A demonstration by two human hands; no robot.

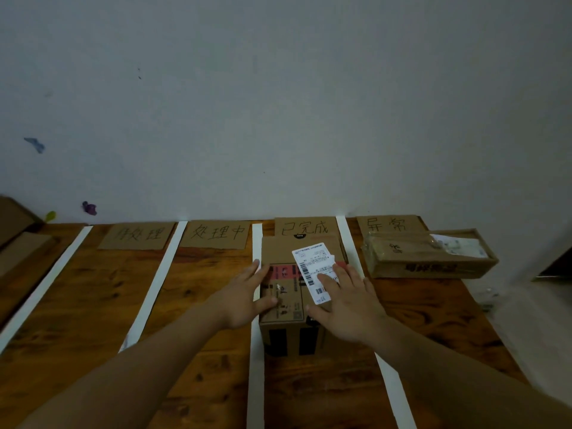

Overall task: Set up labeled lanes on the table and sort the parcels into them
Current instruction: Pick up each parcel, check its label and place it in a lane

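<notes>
Brown cardboard parcel with a white label (286,294) is steadied in the third labelled lane of the wooden tabletop (201,305), below its cardboard sign (305,227), by the flat, straight-fingered left hand (244,295) and right hand (346,308), apparently to be squared between white strips (256,366).

The picture is dim and slightly soft, with flat greyish light. The wall (278,103) looks dull blue-grey. Shadows on the counter (93,289) are weak. Wide-angle distortion bends the counter's edges outward, and the forearms (139,376) near its front edge are blurred.
</notes>
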